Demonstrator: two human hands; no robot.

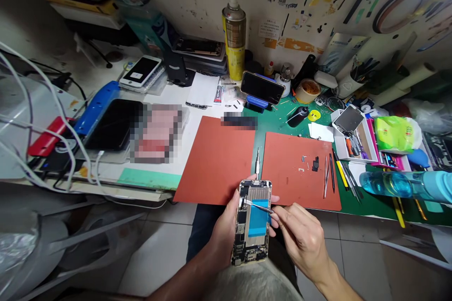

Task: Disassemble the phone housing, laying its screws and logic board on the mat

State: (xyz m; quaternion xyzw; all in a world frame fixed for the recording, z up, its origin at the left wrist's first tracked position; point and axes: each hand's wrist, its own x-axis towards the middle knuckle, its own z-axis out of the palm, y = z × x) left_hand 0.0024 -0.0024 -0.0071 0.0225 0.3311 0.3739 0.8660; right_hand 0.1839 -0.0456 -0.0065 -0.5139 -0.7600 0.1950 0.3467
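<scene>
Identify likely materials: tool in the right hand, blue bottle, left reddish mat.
Tool: probably metal, satin; grey sheen along its thin shaft.
Blue bottle: likely tinted plastic, glossy; see-through with highlights.
Left reddish mat: perhaps silicone or rubber, matte; dull surface.

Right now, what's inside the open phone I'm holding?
Inside the phone, a blue sheet covers part of a silvery grooved panel, with dark components alongside. What's beneath the blue sheet is covered; the thin tool in your right hand hides a sliver.
</scene>
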